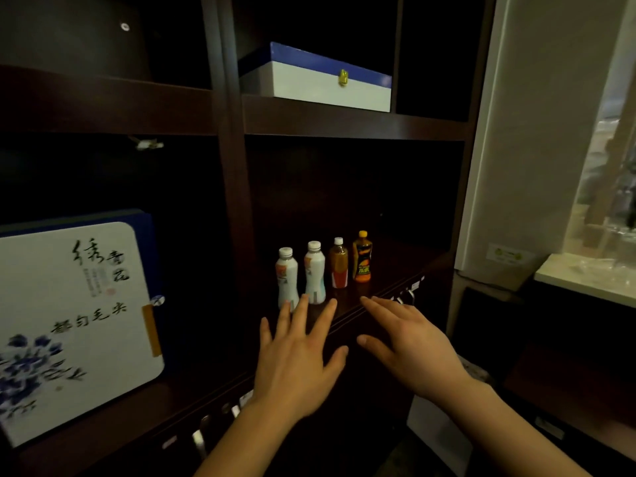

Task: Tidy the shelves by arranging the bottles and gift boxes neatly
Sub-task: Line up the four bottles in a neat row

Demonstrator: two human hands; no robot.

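Observation:
Several small bottles stand upright in a row on the dark lower shelf [395, 263]: two white bottles [286, 278] [314, 271], a brown tea bottle [339, 263] and an orange bottle [362, 257]. My left hand [296, 352] hovers in front of the white bottles, fingers spread, holding nothing. To its right my right hand [409, 346] is also open and empty, just in front of the shelf edge. A large white gift box with blue flowers [69, 325] stands upright in the left compartment. A white box with a blue lid and gold clasp [320, 80] lies on the upper shelf.
Dark wooden uprights [234, 187] divide the shelving. Drawers with metal handles [199, 442] run below the shelf edge. A pale wall and a light counter [585, 284] stand at the right.

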